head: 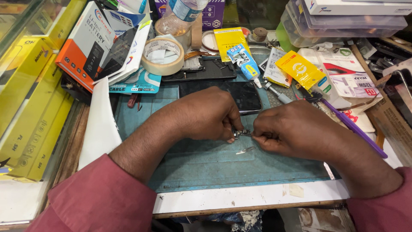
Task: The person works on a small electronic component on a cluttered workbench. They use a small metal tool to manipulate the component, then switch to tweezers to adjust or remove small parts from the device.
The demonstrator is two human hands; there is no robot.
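Observation:
My left hand (210, 114) and my right hand (292, 131) meet over a blue-green work mat (206, 165). Between their fingertips they pinch a small dark electronic part (242, 132). Both hands grip it, left from the left side, right from the right. Just below it, a small metal piece (245, 150) lies on the mat. A black phone (240, 95) lies flat right behind my left hand, partly hidden by it. My sleeves are dark red.
A roll of tape (163, 56), a glue tube (246, 63), yellow packets (300, 68), a purple tool (352, 126), boxes (90, 43) and a plastic bottle (182, 13) crowd the back. Yellow boxes (30, 107) line the left. The white bench edge (249, 197) runs along the front.

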